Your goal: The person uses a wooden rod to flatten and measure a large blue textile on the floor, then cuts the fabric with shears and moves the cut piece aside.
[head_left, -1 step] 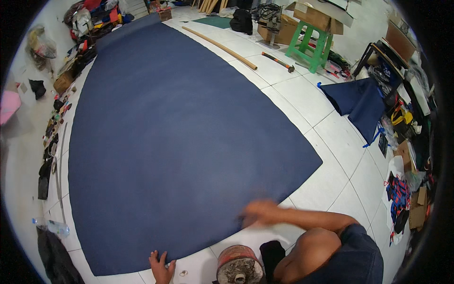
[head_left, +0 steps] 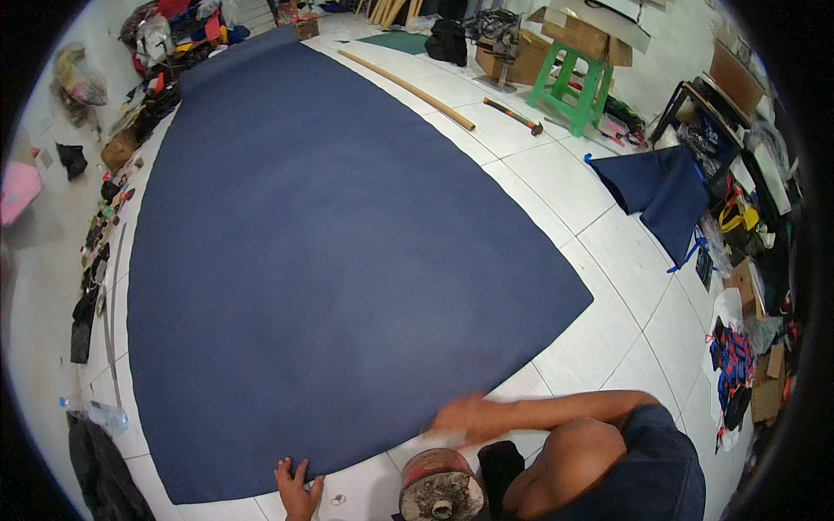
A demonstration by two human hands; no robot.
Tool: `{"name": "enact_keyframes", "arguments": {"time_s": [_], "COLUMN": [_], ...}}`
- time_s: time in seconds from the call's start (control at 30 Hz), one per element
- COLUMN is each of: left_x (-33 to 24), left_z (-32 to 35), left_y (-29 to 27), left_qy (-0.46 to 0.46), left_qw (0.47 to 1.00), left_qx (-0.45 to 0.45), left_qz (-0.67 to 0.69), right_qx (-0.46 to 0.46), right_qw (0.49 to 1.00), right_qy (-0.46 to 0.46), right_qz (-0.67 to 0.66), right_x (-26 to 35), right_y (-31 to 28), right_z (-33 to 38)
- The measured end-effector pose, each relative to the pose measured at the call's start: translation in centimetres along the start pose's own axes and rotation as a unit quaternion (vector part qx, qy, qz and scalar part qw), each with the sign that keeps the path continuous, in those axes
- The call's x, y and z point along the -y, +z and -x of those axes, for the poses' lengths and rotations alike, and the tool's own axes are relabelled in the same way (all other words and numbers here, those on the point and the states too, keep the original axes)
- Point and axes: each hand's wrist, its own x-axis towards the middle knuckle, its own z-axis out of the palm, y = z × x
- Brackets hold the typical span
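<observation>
The blue sheet (head_left: 339,260) runs lengthwise away from the person; left hand (head_left: 301,493), fingers apart, touches its near edge; right hand (head_left: 469,418) blurs, fingers unclear; grey crust tops the red tin (head_left: 434,463)

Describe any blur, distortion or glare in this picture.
In the head view, the right hand is smeared by blur, while the left hand looks much sharper; in the head view, fisheye distortion bends lines on the tiled floor, and the corners are black; in the head view, a soft pale sheen, no harsh glare, lies on the blue sheet.
</observation>
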Motion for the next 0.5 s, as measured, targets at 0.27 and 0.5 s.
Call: {"name": "enact_keyframes", "arguments": {"time_s": [0.27, 0.5], "left_x": [2.4, 0.9], "left_z": [0.7, -0.6], "left_y": [1.5, 1.2], "left_qy": [0.042, 0.021], "left_qw": [0.998, 1.000], "left_qx": [-0.033, -0.018], "left_qz": [-0.016, -0.003], "right_qx": [0.164, 0.103], "right_qw": [0.902, 0.949], "right_qy": [-0.392, -0.296], "right_qz": [0.070, 0.045], "right_x": [3.3, 3.0], "right_y": [8.7, 8.5], "right_z": [-1.0, 0.6]}}
